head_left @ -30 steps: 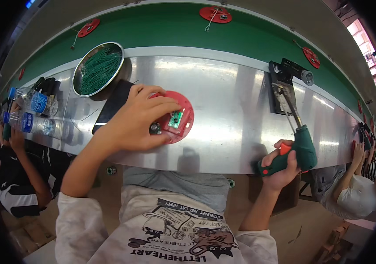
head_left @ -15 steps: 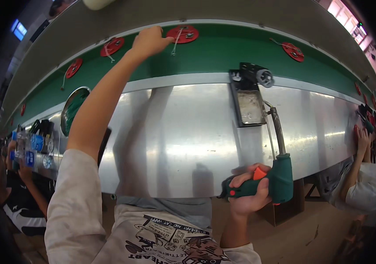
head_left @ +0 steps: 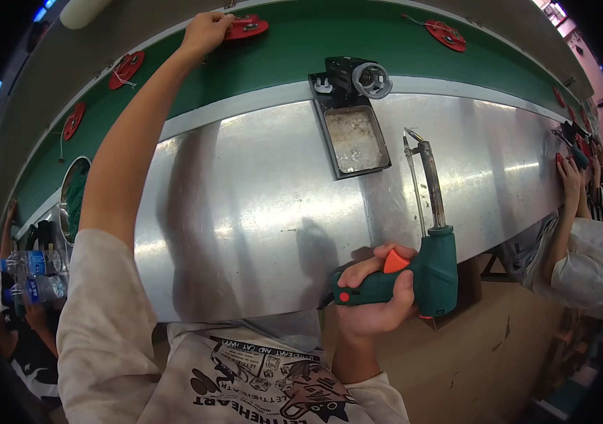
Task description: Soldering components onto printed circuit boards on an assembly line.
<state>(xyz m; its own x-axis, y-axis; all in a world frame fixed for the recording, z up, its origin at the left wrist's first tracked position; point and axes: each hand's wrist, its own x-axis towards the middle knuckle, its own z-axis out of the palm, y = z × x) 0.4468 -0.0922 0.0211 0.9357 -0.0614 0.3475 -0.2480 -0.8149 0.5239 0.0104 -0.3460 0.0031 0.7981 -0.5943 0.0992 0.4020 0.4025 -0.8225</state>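
My left hand (head_left: 206,32) is stretched out to the far green strip, its fingers closed on the left edge of a red disc (head_left: 251,28) with small parts and thin wires on it. Part of that disc is hidden by the fingertips. In my right hand (head_left: 379,304) is a green soldering gun (head_left: 437,272) with an orange trigger. Its metal barrel and thin wire guide point away from me, over the metal table. Left of the tip stands a black soldering iron stand (head_left: 347,78) with a shallow tray (head_left: 358,141) of pale residue.
More red discs (head_left: 445,35) lie along the green belt (head_left: 301,46) behind the metal table (head_left: 259,212). At the left are a round container (head_left: 75,201) of green material and plastic bottles (head_left: 37,263). Other people work at both sides.
My left hand has closed on the edge of the red disc, which looks tilted now. The view has shifted to the right, and the soldering gun's tip stands farther from the tray.
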